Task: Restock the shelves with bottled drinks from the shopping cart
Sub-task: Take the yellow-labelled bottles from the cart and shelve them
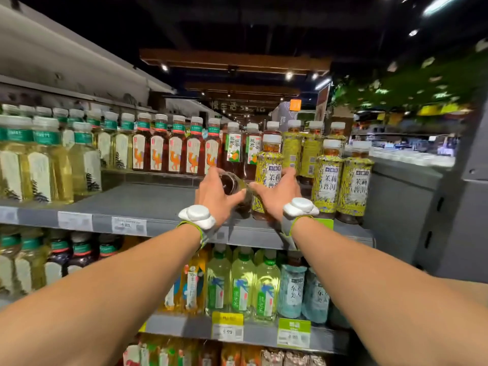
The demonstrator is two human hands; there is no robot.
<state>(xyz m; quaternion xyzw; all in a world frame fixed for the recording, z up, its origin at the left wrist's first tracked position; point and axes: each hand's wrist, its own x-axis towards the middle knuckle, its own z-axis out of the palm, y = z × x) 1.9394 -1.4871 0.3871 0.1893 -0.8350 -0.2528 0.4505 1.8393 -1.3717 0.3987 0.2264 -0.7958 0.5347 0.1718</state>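
Fingers (287, 174) gripping dark bottle (232, 184), yellow-labelled white-capped bottle (266, 163)

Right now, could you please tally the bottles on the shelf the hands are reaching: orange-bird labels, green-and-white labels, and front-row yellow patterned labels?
Orange-bird label bottles: 5
Green-and-white label bottles: 2
Front-row yellow patterned bottles: 3, one in the right hand grip
Total: 10
Dark bottle in the left hand grip: label hidden, uncounted.
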